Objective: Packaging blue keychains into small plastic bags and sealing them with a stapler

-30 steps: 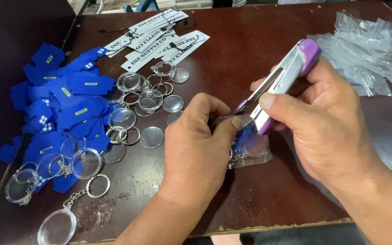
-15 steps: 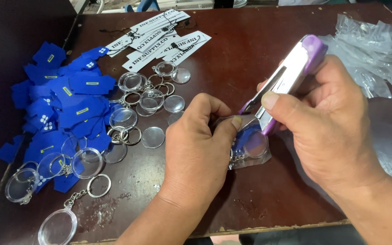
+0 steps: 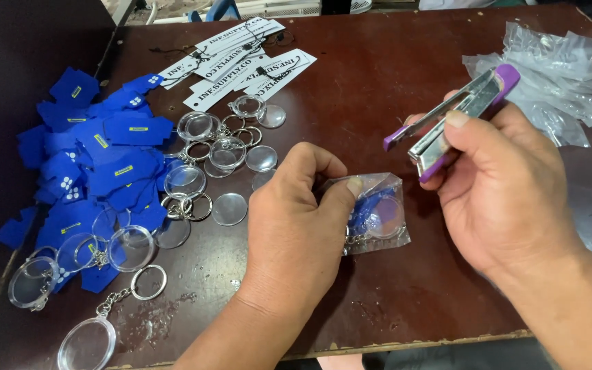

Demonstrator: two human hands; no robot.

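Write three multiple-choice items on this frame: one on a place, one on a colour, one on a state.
1. Where does the heap of blue fabric patches lie on the dark brown wooden table?
A. at its left side
B. at its right side
C. under the right hand

2. What colour trims the metal stapler?
A. green
B. purple
C. red

3. How is the small clear plastic bag holding a blue round keychain placed?
A. hanging in the air
B. inside the stapler's mouth
C. flat on the table under the left hand's fingertips

Answers:
1 A, the patches pile up by the left edge.
2 B, its tip and rear end are purple.
3 C, the left hand presses it down while the right hand holds the stapler above it, apart.
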